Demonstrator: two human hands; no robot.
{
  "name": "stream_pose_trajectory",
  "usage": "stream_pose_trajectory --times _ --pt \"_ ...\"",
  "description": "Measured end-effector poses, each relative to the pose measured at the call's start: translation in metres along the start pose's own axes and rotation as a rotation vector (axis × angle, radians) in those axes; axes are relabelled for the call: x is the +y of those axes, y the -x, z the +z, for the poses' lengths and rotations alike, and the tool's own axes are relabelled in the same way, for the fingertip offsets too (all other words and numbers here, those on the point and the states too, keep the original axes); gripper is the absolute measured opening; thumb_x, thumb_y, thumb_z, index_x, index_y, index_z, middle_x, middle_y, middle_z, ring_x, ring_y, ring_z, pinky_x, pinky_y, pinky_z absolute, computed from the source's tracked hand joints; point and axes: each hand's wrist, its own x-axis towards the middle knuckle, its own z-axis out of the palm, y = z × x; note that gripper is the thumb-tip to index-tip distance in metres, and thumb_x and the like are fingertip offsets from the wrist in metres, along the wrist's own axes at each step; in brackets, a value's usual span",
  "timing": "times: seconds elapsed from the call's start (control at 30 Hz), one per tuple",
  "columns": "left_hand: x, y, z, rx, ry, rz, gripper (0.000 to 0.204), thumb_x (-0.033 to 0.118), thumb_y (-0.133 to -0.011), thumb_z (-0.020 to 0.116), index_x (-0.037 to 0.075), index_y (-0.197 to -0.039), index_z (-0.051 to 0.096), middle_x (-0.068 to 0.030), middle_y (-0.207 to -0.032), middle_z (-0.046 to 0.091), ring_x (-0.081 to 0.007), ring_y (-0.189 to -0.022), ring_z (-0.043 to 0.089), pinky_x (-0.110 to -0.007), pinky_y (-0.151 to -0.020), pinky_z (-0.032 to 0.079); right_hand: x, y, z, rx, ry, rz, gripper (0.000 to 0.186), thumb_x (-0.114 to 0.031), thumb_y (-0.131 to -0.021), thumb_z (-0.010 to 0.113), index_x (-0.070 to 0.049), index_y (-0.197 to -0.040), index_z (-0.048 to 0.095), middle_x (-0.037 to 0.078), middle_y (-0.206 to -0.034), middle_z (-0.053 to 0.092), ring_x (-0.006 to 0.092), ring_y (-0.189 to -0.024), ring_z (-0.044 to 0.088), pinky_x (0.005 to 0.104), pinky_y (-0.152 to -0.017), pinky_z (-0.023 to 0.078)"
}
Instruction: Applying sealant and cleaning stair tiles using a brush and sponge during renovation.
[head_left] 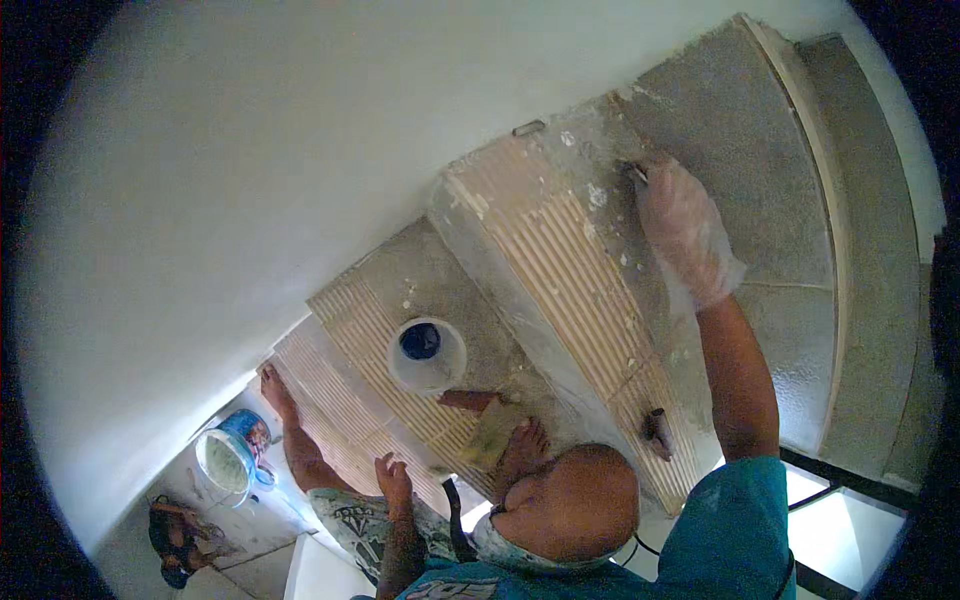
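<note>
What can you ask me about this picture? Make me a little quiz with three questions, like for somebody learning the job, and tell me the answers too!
1. What covers the right hand?
A) a woolly mitten
B) thin see-through plastic
C) a towel

2. True or false: the stuff inside the white bucket is bright red.

3. Fill in the gap: in the picture, the blue bucket is to the ____ of the white bucket.

Key:
1. B
2. False; it looks dark blue.
3. left
</note>
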Motion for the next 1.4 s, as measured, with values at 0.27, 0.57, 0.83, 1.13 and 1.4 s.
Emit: stream_pose_trajectory --times 0.27,0.57,0.83,1.13,1.4 --pt "-0.002 -0.008 -0.012 -0.041 0.105 -0.117 0.059 0.001 -0.078 0.052 -0.009 -0.131 0.027 -0.0122 -0.112 0.053 -0.0145 -0.078 0.055 -0.023 -0.061 0.044 -0.02 -0.011 -0.022 0.046 0.037 -0.094 0.016 -0.011 -0.082 0.05 -0.004 -0.096 0.053 0.01 -0.082 0.054 0.0263 -0.071 0.054 0.0379 -0.06 0.045" --pt "-0.03 -0.005 -0.008 0.078 0.169 -0.098 0.038 0.003 -0.074 0.056 -0.002 -0.112 0.053 -0.0175 -0.128 0.041 -0.0177 -0.083 0.054 -0.028 -0.072 0.046 -0.004 -0.007 0.003 0.115 0.265 -0.266 0.029 -0.015 -0.085 0.052 -0.002 -0.111 0.051 0.012 -0.086 0.057 0.0296 -0.08 0.057 0.0372 -0.068 0.049" --pt "0.001 0.007 0.013 0.012 0.29 -0.026 0.036 0.0 -0.075 0.054 -0.002 -0.111 0.052 -0.0145 -0.112 0.05 -0.0142 -0.077 0.053 -0.024 -0.061 0.043 -0.051 -0.003 -0.022 -0.107 -0.078 0.061 0.026 -0.012 -0.081 0.055 -0.008 -0.106 0.057 0.014 -0.097 0.06 0.0316 -0.09 0.059 0.0415 -0.076 0.048" --pt "-0.006 0.0 -0.005 -0.061 0.235 -0.188 0.038 0.004 -0.079 0.053 0.001 -0.117 0.051 -0.0285 -0.139 0.027 -0.0208 -0.086 0.058 -0.03 -0.075 0.047 -0.07 -0.007 -0.048 -0.289 -0.108 0.107 0.026 -0.016 -0.087 0.046 -0.013 -0.108 0.06 0.009 -0.105 0.059 0.0277 -0.08 0.061 0.0379 -0.066 0.051" --pt "0.02 0.016 0.005 -0.014 -0.001 0.028 0.055 0.007 -0.079 0.053 -0.008 -0.128 0.034 -0.0132 -0.116 0.05 -0.0204 -0.091 0.054 -0.029 -0.076 0.047 -0.069 0.047 -0.078 -0.42 -0.237 0.264 0.024 -0.012 -0.083 0.049 -0.013 -0.104 0.061 0.01 -0.098 0.062 0.0298 -0.077 0.062 0.0405 -0.064 0.051"
